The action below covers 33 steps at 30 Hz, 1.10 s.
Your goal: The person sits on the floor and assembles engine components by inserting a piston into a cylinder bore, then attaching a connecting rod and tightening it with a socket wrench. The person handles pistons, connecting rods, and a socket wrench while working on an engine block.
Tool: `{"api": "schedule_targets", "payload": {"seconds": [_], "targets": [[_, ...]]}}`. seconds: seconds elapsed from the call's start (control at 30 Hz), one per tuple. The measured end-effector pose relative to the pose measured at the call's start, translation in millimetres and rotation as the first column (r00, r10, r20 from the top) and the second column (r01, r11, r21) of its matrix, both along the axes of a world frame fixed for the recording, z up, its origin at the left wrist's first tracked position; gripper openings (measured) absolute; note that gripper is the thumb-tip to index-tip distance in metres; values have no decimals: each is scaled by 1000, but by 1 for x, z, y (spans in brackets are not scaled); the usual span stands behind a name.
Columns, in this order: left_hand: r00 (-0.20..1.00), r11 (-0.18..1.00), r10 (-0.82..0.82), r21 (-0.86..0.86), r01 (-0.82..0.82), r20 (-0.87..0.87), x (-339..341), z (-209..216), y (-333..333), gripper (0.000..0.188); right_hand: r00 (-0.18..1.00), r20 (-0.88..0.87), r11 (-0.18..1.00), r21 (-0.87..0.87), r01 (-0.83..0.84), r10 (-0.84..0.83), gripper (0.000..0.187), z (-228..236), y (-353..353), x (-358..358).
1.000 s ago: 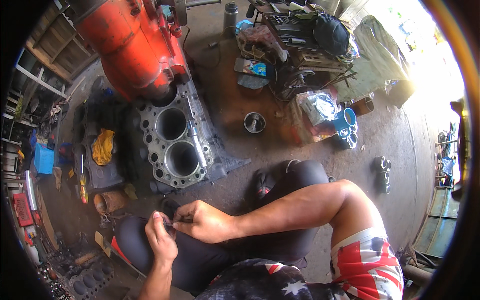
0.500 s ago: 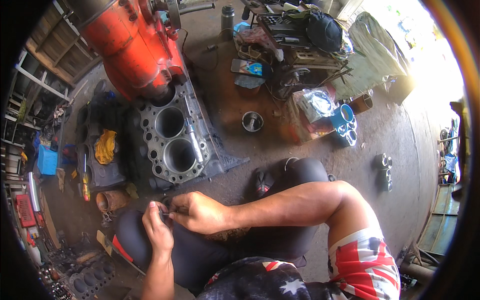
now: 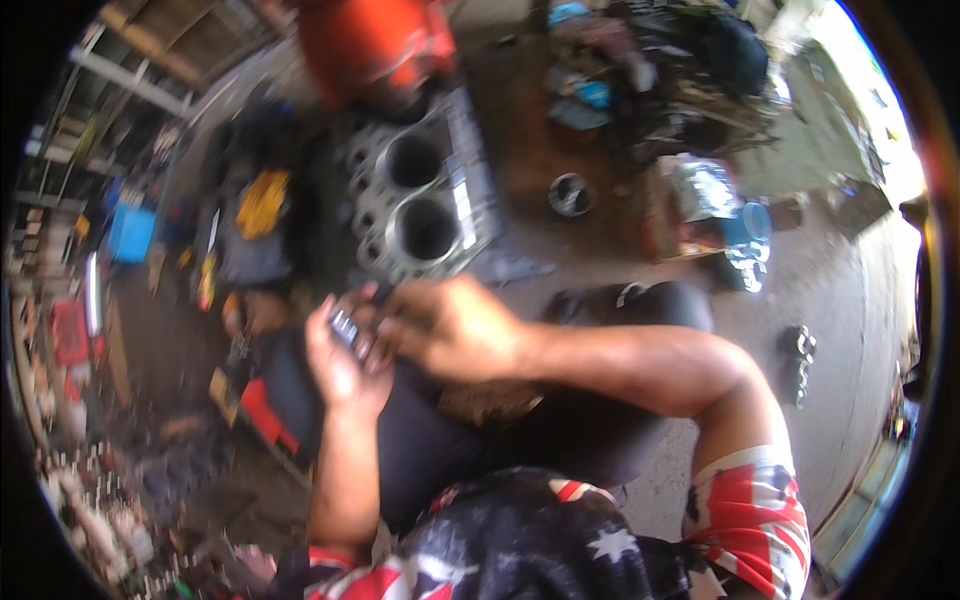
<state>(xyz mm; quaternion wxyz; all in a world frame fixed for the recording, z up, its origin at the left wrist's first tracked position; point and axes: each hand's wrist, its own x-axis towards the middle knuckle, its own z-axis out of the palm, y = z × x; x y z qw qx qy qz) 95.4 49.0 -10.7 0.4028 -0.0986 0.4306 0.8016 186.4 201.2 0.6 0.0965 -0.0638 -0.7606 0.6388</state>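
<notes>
In front of my knees my left hand (image 3: 345,360) is closed round a small shiny metal piece (image 3: 343,327); blur hides its exact kind. Bent at the fingers, my right hand (image 3: 455,325) meets the left one at that piece. What the right fingertips grip, if anything, cannot be made out. Just beyond both hands lies a grey engine block (image 3: 385,215) with large round bores. A slim silver rod-shaped tool (image 3: 463,200) rests on its top face.
A large red machine (image 3: 375,50) stands over the block's far end. To the left are a yellow cloth (image 3: 263,204) and a blue box (image 3: 131,233). A piston-like round part (image 3: 572,195) sits on the floor; a blue cylinder (image 3: 752,222) stands farther right.
My view has shifted, so the block and floor items appear higher and mostly farther right. My hands have stayed together, and the shiny piece now shows in the left one.
</notes>
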Motion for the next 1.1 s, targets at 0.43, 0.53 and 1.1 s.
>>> {"api": "schedule_targets", "payload": {"seconds": [0.43, 0.53, 1.1], "targets": [[999, 999, 38, 16, -38, 23, 1, 1, 1, 47, 988, -149, 990, 142, -15, 36, 21, 2, -13, -1], [999, 998, 45, 31, -46, 14, 2, -2, 1, 47, 988, -152, 997, 71, -20, 31, 21, 4, -13, 0], [698, 955, -94, -262, -138, -710, 23, -4, -8, 40, 975, 200, 873, -488, 16, 93, 14, 21, -25, 16]]}}
